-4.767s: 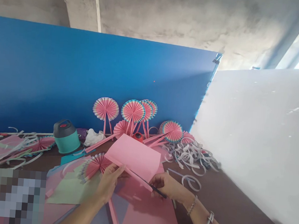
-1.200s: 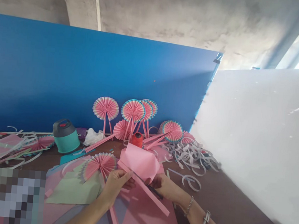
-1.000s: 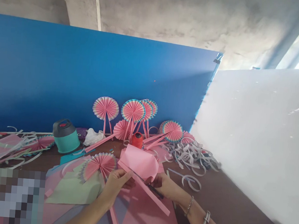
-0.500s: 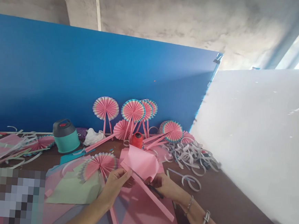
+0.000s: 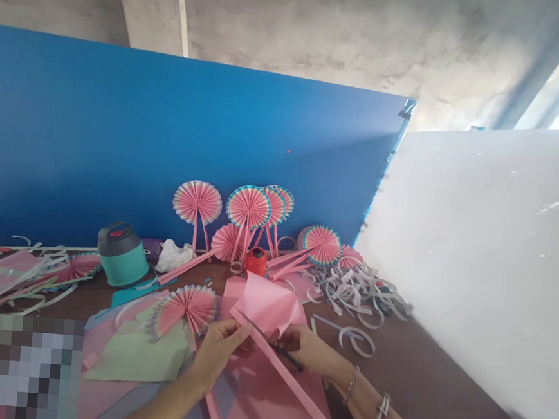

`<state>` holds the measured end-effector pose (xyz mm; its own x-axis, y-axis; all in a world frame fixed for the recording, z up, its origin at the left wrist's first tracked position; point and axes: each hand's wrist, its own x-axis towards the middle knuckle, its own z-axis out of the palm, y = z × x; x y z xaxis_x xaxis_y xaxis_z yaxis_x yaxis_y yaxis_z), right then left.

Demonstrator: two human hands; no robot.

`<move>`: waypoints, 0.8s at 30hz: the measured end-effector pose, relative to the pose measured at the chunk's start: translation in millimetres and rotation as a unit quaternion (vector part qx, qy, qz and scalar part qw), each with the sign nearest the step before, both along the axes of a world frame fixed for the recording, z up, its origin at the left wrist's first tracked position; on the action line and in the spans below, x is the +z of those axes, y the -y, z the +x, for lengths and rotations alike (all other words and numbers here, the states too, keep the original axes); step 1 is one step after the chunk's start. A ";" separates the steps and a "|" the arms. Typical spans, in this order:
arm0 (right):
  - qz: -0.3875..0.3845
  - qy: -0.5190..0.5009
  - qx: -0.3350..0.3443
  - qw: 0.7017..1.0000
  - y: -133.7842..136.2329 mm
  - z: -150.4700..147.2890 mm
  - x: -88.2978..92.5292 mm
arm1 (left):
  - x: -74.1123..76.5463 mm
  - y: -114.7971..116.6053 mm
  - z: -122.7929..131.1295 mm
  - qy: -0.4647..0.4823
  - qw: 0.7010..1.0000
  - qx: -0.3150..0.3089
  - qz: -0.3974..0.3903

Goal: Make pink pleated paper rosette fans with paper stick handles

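Note:
Between my hands is a pink paper sheet, its upper part curling up. A narrow folded pink strip runs along its near edge and slants down to the right. My left hand is closed, pinching the paper at the strip's upper left end. My right hand is closed on dark-handled scissors, whose blades lie along the line between sheet and strip. Just left of my left hand rests a pleated pink paper fan. More pink paper lies flat beneath my hands.
Several finished paper fans stand against the blue partition. A red thread spool and a teal container stand behind the sheets. Curled white paper strips are heaped at right, beside a white panel. Green paper lies at left.
The pink paper and strip have shifted slightly right, and the strip's free end has dropped lower. The scissors stay at the cut line, and both hands have barely moved.

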<state>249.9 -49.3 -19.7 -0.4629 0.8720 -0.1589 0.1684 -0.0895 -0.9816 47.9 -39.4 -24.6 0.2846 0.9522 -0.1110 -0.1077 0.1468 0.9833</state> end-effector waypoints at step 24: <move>0.114 0.134 -0.232 0.957 -19.9 21.7 -21.1 | 10.6 -1.3 -4.8 0.027 0.999 0.032 -0.011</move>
<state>271.6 -29.3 -40.8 0.0136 0.9999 0.0009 0.4100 -0.0048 -0.9121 43.0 -38.1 -14.0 0.2284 0.9664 -0.1180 -0.1702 0.1589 0.9725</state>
